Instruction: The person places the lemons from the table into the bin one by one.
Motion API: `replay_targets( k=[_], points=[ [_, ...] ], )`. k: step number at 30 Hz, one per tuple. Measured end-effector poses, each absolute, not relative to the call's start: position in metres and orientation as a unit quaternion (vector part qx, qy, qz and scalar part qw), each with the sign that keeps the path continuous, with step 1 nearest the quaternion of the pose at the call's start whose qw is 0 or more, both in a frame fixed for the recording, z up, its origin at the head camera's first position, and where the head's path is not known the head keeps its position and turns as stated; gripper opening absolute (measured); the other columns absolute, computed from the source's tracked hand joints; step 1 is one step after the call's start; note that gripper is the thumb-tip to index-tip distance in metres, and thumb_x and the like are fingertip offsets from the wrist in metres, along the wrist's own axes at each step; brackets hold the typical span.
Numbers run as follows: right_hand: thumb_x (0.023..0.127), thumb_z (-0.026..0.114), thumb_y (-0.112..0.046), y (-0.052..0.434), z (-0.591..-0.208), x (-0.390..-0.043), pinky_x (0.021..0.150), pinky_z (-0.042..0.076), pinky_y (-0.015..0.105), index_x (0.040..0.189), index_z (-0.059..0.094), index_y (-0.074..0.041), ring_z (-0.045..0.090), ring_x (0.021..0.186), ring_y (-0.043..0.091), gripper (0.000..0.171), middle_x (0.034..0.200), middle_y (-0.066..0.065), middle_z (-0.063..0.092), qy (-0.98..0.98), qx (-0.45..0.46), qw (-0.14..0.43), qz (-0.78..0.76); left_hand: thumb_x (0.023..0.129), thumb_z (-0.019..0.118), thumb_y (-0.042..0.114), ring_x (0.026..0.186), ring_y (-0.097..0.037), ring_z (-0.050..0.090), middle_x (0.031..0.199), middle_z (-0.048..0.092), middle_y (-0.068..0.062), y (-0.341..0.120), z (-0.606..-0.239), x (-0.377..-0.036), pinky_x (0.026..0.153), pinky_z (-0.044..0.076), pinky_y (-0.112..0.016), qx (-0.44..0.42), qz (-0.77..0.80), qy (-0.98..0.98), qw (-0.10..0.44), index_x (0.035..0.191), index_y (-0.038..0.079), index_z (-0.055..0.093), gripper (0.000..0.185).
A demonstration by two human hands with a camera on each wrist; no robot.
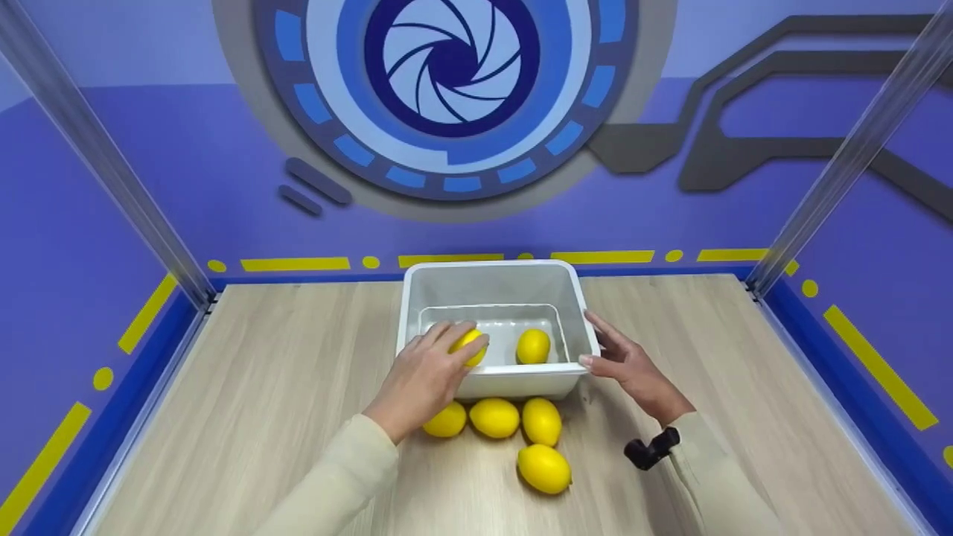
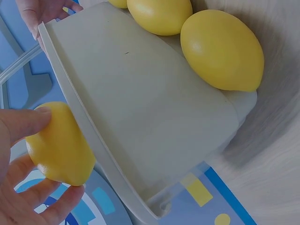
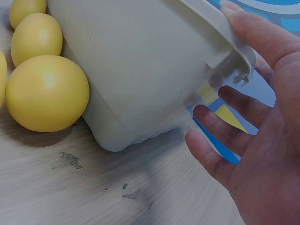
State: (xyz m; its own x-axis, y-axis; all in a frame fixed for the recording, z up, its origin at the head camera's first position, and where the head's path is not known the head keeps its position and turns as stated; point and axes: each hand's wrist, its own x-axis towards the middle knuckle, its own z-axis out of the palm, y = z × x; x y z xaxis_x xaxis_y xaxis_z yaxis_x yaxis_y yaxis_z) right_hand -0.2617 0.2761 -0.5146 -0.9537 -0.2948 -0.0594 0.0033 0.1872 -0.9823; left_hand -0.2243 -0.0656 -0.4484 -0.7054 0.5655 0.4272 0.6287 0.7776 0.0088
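Observation:
A yellow lemon [image 1: 472, 347] is in my left hand [image 1: 423, 376], pinched between thumb and fingertips at the near left of a white plastic bin [image 1: 521, 383]. The left wrist view shows this lemon [image 2: 61, 145] beside the bin's rim, thumb on one side and fingers on the other. Inside the bin lies another lemon [image 1: 533, 347], toward the right. My right hand [image 1: 636, 376] rests at the bin's right near corner; its thumb [image 3: 253, 23] touches the rim while the other fingers spread loosely along the outer side.
Along the bin's near wall stand a left lemon [image 1: 445, 420], a middle lemon [image 1: 495, 418] and a right lemon [image 1: 542, 421]. Closer to me lies one more lemon [image 1: 544, 469]. Blue-purple panels [image 1: 179, 164] enclose the wooden table [image 1: 283, 357] at the back and sides.

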Motion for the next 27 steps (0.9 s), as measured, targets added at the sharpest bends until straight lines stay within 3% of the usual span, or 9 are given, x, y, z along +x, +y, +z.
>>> replay_targets(
  k=[27],
  points=[
    [0.090,0.067,-0.024,0.2752,-0.5143,-0.2612,0.097,0.050,0.026,0.152,0.026,-0.036,0.036,0.141,0.035,0.075,0.159,0.010,0.027,0.764,-0.085,0.119,-0.628,0.091,0.066,0.019,0.122,-0.025,0.056,0.136,0.057,-0.003,-0.0643,-0.4543,-0.2289,0.097,0.052,-0.043,-0.307,-0.082,-0.927,0.202,0.133,0.027,0.054,0.044]
  ],
)
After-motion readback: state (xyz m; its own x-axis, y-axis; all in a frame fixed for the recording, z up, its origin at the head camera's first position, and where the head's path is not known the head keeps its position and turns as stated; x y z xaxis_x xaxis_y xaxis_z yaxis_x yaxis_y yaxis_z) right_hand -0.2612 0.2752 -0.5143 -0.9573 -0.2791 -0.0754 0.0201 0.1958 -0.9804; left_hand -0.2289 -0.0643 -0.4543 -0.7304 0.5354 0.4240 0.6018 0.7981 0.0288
